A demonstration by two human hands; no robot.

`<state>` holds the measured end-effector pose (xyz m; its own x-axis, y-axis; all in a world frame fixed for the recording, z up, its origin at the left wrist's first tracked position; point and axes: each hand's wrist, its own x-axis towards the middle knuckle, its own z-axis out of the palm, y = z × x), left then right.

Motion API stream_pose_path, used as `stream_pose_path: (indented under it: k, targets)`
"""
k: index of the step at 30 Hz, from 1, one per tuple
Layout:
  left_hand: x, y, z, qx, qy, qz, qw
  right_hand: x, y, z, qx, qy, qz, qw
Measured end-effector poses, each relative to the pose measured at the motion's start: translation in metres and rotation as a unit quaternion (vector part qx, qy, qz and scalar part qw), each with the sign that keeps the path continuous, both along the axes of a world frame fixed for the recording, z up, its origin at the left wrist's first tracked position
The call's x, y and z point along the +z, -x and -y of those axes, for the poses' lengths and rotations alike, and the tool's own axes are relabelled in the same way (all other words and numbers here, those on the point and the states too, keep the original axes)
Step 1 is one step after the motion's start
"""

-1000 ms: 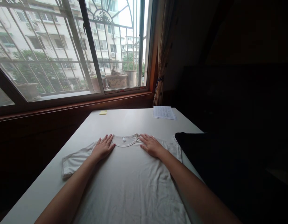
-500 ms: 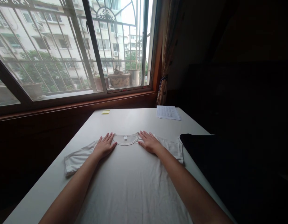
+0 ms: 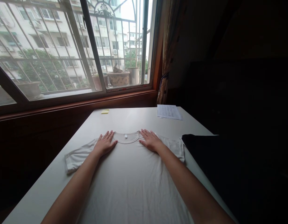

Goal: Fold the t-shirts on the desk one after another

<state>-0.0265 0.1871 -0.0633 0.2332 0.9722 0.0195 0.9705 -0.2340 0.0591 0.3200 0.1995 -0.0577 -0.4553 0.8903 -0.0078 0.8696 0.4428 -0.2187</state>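
A white short-sleeved T-shirt (image 3: 132, 174) lies spread out on the white table (image 3: 125, 119), its round neckline toward the far end and a small label (image 3: 126, 136) inside the collar. Flat on the shirt's left shoulder, just beside the collar, rests my left hand (image 3: 105, 143), fingers stretched out. My right hand (image 3: 150, 140) lies likewise on the right shoulder, palm down, fingertips near the collar edge. Both sleeves stick out past my forearms. Fine wrinkles run down the right half of the shirt, whose lower end is out of view.
Printed sheets of paper (image 3: 169, 112) lie at the table's far right and a yellow sticky note (image 3: 105, 111) at its far left. Dark cloth (image 3: 202, 149) covers part of the right edge. Beyond the table are a barred window (image 3: 120, 46) and a tied curtain (image 3: 164, 71).
Both hands stay in place on the shirt's shoulders. The whole view has shifted very slightly; otherwise nothing visibly moved.
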Motion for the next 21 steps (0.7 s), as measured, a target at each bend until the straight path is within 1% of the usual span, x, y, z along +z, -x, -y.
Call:
stream_pose_path:
  k: [2,4,9,11,13,15,18,21]
  targets:
    - [-0.001,0.0,-0.001,0.001,-0.002,0.001,1.0,0.0,0.001,-0.001,0.001,-0.002,0.0,1.0]
    - [-0.001,0.0,-0.002,0.003,-0.005,0.001,1.0,0.001,0.003,0.001,-0.004,-0.021,0.001,1.0]
    - [-0.004,0.001,-0.002,0.003,-0.014,-0.004,1.0,0.003,0.0,0.015,-0.031,-0.149,-0.018,0.988]
    - [-0.005,0.002,-0.001,0.004,-0.019,-0.006,1.0,0.002,-0.009,0.024,-0.072,-0.163,-0.029,0.984]
    - [-0.004,0.001,0.0,0.001,-0.024,-0.008,1.0,0.0,-0.021,0.034,-0.129,-0.144,-0.031,0.981]
    - [-0.001,-0.001,0.003,-0.003,-0.03,-0.008,1.0,-0.003,-0.035,0.046,-0.161,-0.104,-0.022,0.981]
    - [0.004,-0.003,0.01,-0.002,-0.07,-0.019,0.997,-0.009,-0.056,0.061,-0.145,-0.051,0.004,0.988]
    - [0.009,0.001,0.022,0.02,-0.114,-0.025,0.993,-0.012,-0.071,0.066,-0.131,-0.022,0.021,0.991]
